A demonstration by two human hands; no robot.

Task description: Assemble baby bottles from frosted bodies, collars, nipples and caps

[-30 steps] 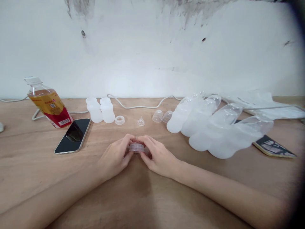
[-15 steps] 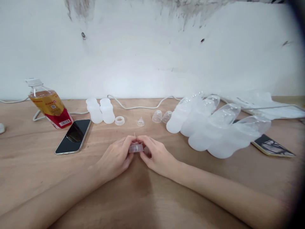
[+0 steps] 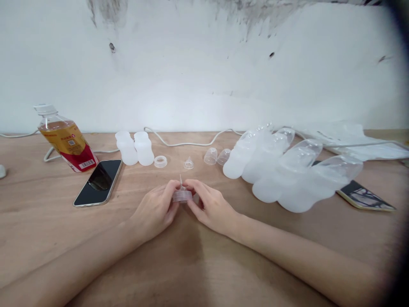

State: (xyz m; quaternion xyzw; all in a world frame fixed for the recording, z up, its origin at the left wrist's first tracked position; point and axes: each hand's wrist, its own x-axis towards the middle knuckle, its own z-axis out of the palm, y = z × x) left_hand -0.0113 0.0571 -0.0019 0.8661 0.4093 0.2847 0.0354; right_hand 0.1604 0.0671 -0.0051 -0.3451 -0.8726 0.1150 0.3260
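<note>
A translucent ring (image 3: 182,196) with a clear nipple (image 3: 181,183) standing up through it is held between both hands. My left hand (image 3: 159,207) grips its left side with thumb and fingers. On the right side, my right hand (image 3: 211,205) has its fingers closed round the same ring. Behind the hands a second ring (image 3: 160,161) and a loose clear nipple (image 3: 188,163) lie on the table. Two clear domed caps (image 3: 211,156) rest farther right. Two frosted bottles (image 3: 144,149) are at the back left.
Several capped frosted bottles (image 3: 297,181) lie close together on the right, near a plastic bag (image 3: 361,138) and a dark phone-like object (image 3: 366,196). On the left are a phone (image 3: 99,183) and a drink bottle (image 3: 68,143). A white cable (image 3: 188,145) runs along the wall.
The nipple's tip now rises higher and shows more clearly above the ring. My fingers have shifted slightly around it, and the ring is a little higher.
</note>
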